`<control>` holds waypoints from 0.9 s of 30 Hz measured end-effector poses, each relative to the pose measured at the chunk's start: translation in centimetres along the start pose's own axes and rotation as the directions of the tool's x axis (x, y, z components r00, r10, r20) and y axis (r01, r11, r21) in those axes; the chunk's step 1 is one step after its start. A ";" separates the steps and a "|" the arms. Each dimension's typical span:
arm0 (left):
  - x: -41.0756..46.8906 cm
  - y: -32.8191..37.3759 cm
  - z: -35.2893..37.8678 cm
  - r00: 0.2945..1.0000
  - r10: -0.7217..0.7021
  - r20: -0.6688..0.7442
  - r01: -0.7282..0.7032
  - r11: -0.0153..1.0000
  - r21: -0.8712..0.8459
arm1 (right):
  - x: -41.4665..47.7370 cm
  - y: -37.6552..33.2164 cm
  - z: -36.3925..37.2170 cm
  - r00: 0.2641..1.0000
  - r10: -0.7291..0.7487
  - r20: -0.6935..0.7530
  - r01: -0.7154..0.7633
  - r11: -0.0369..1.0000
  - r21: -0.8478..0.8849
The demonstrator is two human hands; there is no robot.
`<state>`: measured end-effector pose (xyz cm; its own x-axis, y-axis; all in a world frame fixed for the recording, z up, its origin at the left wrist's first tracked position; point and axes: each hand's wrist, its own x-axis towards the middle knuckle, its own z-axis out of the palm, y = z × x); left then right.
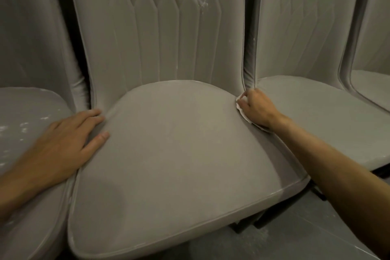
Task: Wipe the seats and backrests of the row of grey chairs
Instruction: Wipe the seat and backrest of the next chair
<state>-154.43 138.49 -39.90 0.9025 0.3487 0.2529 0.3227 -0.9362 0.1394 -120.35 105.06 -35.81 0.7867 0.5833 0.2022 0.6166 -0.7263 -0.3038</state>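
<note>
The middle seat (168, 150) in the centre of the frame looks like matt grey cloth, soft and velvety. Its backrest (160, 34) above is the same cloth, stitched in ridged lines, with a whitish smear at upper centre. The seat at far left (27, 116) looks glossy, flecked white. In my right hand (256, 107) is a crumpled white wipe (241, 104), cloth or paper.

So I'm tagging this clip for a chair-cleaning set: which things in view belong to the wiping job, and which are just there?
Part of the job:
- white cloth, bunched in the right hand
- middle chair seat and its backrest, with a white smear
- left chair seat, speckled white
- right chair seat
- left hand, flat, bracing on the seats

Just there:
- dusty floor
</note>
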 end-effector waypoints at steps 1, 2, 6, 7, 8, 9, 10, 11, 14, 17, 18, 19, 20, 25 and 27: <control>0.0 0.0 0.0 1.000 0.000 -0.004 0.000 1.000 0.001 | 0.2 -0.1 0.1 1.000 -0.001 0.000 0.001 1.000 0.001; 0.0 0.0 0.0 1.000 -0.001 -0.005 0.001 1.000 0.003 | -0.2 0.0 0.0 1.000 -0.013 -0.001 0.013 1.000 0.009; -0.1 -0.8 0.4 1.000 -0.005 0.022 0.006 1.000 -0.013 | -5.8 2.0 -1.0 0.998 -0.049 0.029 0.049 0.998 0.030; -0.1 -1.1 0.5 1.000 -0.005 0.024 0.006 1.000 -0.022 | -7.5 2.7 -1.3 0.998 -0.063 0.020 0.063 0.998 0.012; -0.1 -1.2 0.7 1.000 -0.003 0.021 0.004 1.000 -0.025 | -9.0 3.3 -1.6 0.996 -0.085 0.002 0.085 0.996 -0.006; -0.1 -1.4 0.8 1.000 0.001 0.013 -0.001 1.000 -0.025 | -9.9 3.8 -1.7 0.995 -0.101 -0.011 0.101 0.995 -0.017; -0.1 -1.5 0.9 1.000 0.007 -0.001 -0.007 1.000 -0.023 | -9.9 4.1 -1.6 0.995 -0.100 -0.014 0.100 0.995 -0.024; -0.1 -1.6 1.0 0.999 0.021 -0.025 -0.022 0.999 -0.026 | -9.0 4.0 -1.5 0.997 -0.080 -0.011 0.080 0.996 -0.030; -0.3 -1.3 0.9 0.997 0.061 -0.057 -0.063 0.997 -0.044 | -4.2 2.1 -0.8 1.000 -0.022 0.007 0.022 0.999 -0.045; -0.3 -1.5 1.0 0.999 0.040 -0.035 -0.042 0.997 -0.069 | -0.8 -0.2 -0.5 0.999 -0.049 -0.008 0.049 0.999 -0.014; -0.2 -1.5 1.0 0.999 0.036 -0.039 -0.038 0.997 -0.071 | -0.9 -0.2 -0.5 0.998 -0.064 -0.007 0.063 0.998 -0.021; -0.1 -1.5 1.2 0.998 0.041 -0.050 -0.045 0.996 -0.075 | -1.7 0.1 -0.6 0.998 -0.065 0.001 0.065 0.998 -0.020; -0.2 -1.4 1.2 0.997 0.049 -0.061 -0.053 0.996 -0.070 | -3.1 0.8 -0.8 0.998 -0.060 0.010 0.060 0.998 -0.013; -0.2 -1.7 1.7 0.991 0.078 -0.106 -0.090 0.989 -0.116 | -13.5 2.9 -2.7 0.999 -0.002 -0.047 0.003 0.999 0.033; -0.1 -1.7 1.8 0.989 0.103 -0.107 -0.114 0.989 -0.099 | -17.7 2.5 -3.1 0.990 0.041 -0.133 -0.033 0.998 0.061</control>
<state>-154.59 139.91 -41.86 0.8952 0.2527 0.3670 0.1876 -0.9608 0.2039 -132.59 91.78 -37.26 0.8085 0.4992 0.3116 0.5870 -0.7220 -0.3664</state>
